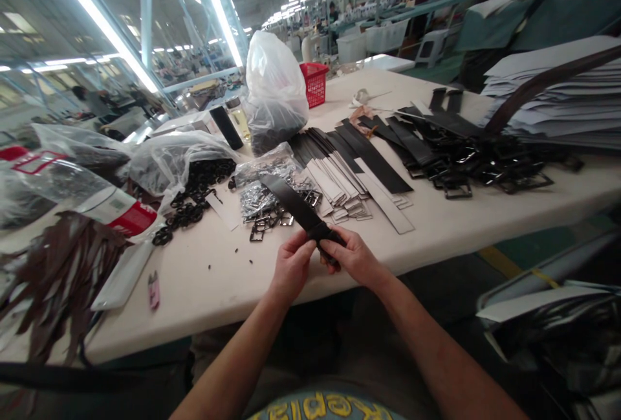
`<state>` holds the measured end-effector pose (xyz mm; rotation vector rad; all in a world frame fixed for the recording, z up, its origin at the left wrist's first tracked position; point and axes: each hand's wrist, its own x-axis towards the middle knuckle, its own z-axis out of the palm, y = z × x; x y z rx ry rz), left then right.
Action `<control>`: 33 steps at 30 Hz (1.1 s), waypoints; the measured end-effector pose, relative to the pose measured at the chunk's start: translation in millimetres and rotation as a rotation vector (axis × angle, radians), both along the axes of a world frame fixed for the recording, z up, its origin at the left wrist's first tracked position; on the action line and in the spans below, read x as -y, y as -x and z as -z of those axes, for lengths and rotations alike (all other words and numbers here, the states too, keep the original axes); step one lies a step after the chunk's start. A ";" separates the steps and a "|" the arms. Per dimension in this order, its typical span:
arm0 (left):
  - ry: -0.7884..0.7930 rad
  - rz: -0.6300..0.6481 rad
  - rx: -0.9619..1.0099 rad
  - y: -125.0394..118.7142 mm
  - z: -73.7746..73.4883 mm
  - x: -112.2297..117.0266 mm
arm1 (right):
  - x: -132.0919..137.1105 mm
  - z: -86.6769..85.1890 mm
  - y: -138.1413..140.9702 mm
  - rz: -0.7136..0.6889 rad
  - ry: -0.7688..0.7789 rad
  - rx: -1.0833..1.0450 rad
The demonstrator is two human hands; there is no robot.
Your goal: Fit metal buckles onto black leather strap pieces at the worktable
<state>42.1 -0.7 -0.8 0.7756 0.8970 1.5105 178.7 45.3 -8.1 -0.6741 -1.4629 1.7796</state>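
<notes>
A black strap (290, 198) slants up and left from my hands over the front of the white table (218, 284). My left hand (291, 268) pinches its near end from the left. My right hand (353, 255) grips the same end from the right, fingers curled round it. Just beyond the strap lies a heap of metal buckles (264, 210) on a clear plastic bag. To the right of that sits a fanned stack of black and white strap pieces (349, 171).
Black ring buckles (191, 197) spill from a plastic bag at the left. Brown straps (63, 271) hang over the left edge. Finished black straps with buckles (475, 161) lie at the right, beside stacked grey sheets (557, 93). A white bag (274, 87) and red basket (314, 82) stand behind.
</notes>
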 end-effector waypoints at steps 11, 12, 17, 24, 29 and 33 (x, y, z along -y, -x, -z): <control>-0.010 -0.275 -0.106 -10.6 10.2 -1.6 | 1.7 -0.5 8.0 0.053 -0.026 0.046; -0.011 -0.285 -0.108 -11.4 9.3 -1.8 | 2.1 -0.6 8.5 0.071 -0.037 0.052; 0.022 -0.248 -0.061 -9.2 7.4 -6.1 | 5.4 0.5 11.9 0.204 -0.107 0.125; 0.114 -0.265 0.146 -2.0 2.9 -12.0 | 10.3 3.4 16.3 0.271 -0.307 0.297; 0.114 -0.238 0.167 1.1 -0.8 -11.5 | 9.6 4.8 16.1 0.277 -0.369 0.334; 0.101 -0.128 0.134 5.4 -2.1 -9.2 | 9.4 4.6 15.9 0.265 -0.352 0.346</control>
